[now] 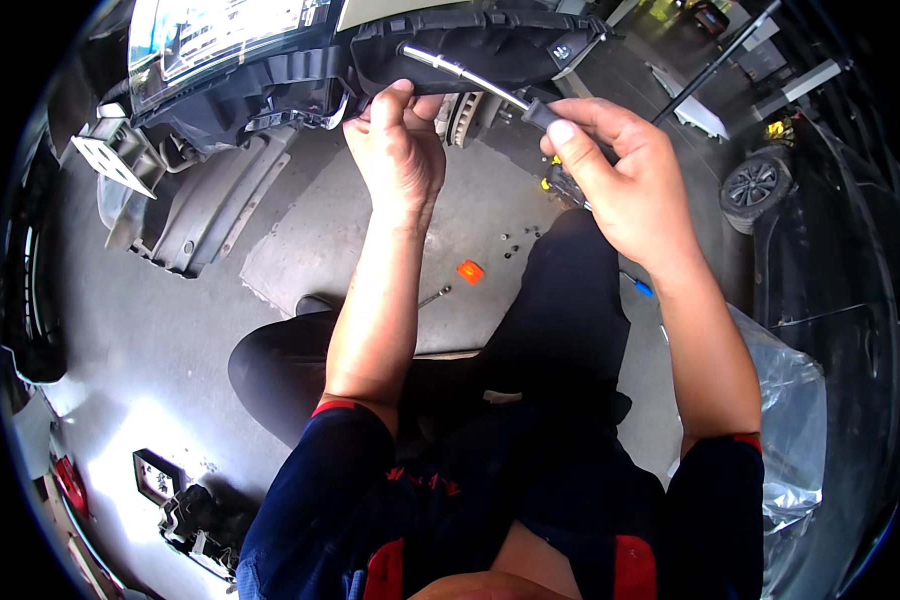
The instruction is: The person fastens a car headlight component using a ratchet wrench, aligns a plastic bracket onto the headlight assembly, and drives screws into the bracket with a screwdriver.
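Observation:
In my right hand (pixel 630 175) is a socket driver (pixel 475 80) with a dark grey handle and a long chrome shaft. My thumb and fingers close on its handle, and the shaft slants up and left across a black plastic trim piece (pixel 470 50) on the vehicle. My left hand (pixel 400 150) is raised to the lower edge of that piece. Its fingers are curled and closed there, and some fingertips are hidden behind the edge. Left of it sits a large clear headlight (pixel 215 45) above a black plastic housing (pixel 240 100).
A grey panel (pixel 210 205) hangs low at the left. On the floor lie an orange piece (pixel 470 271), a ratchet (pixel 435 296), several small fasteners (pixel 510 245) and a blue-handled tool (pixel 637 285). A brake disc (pixel 463 120) shows beneath the trim. A dark car (pixel 830 230) stands right, beside plastic sheeting (pixel 785 400).

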Demonstrator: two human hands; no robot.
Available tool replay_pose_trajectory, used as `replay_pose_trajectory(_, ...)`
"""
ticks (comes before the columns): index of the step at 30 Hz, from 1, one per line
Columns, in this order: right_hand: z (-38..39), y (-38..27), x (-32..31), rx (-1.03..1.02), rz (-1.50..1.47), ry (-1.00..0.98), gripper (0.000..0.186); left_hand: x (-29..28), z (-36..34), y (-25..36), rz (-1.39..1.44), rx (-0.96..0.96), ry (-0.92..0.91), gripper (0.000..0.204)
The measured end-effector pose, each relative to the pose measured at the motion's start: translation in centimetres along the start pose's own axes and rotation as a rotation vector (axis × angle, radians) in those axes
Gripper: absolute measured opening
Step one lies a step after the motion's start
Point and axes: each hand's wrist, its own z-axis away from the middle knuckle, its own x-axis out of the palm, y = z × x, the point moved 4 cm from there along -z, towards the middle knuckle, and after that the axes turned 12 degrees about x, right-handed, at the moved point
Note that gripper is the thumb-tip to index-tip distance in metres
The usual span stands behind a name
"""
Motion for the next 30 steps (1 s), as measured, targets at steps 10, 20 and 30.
replay_pose_trajectory(10, 0.0, 0.6, 0.1, 0.167, -0.407, -0.201, 0.025, 0.8, 0.1, 0.3, -0.068, -0.017, 0.129, 0.010)
replay_pose_trajectory(20, 2.0, 0.0, 1.0, 0.124, -0.182, -0.087, 0.024, 0.6, 0.4, 0.3, -0.086, -0.020, 0.195, 0.010)
replay_pose_trajectory(30, 0.6, 0.3, 0.8, 0.449, -0.742, -0.470, 0.028, 0.8, 0.2, 0.2, -0.061, -0.027, 0.140, 0.010)
